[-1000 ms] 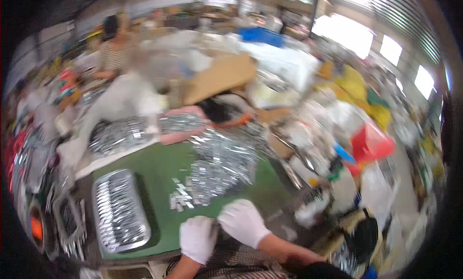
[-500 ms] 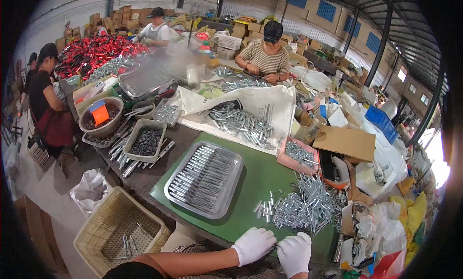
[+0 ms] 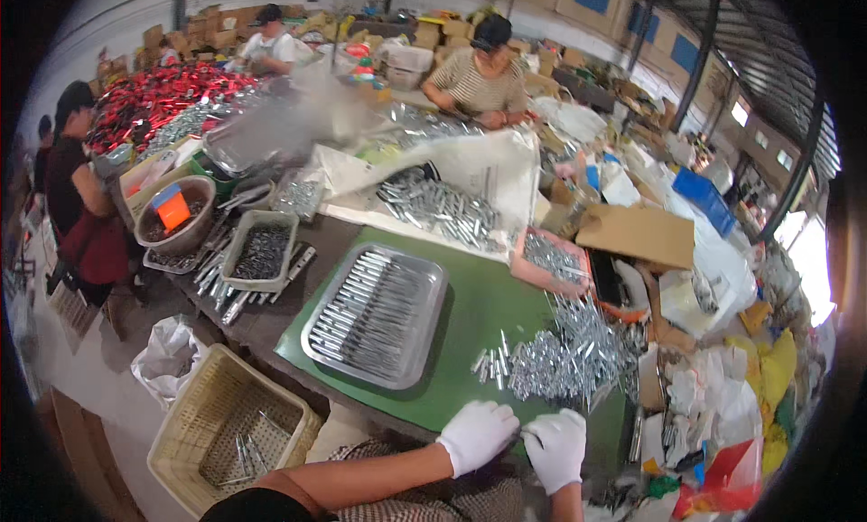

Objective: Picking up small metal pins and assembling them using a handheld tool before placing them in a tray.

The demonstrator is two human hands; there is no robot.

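Silvery pins (image 3: 366, 305) lay rowed in a tray (image 3: 434, 307) on the green bench (image 3: 479, 296); since a second earlier only my view had swung left, so the work looked no further along. My left grip (image 3: 479, 438) and right grip (image 3: 554, 448), both white-gloved, were curled nearly together; whether they pinched anything I couldn't tell. Just beyond lay a loose metal heap (image 3: 573, 350).

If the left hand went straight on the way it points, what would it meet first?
Probably the right hand: the left hand points across at it, close by. Depth is unclear; anything small between them is too hidden to tell.
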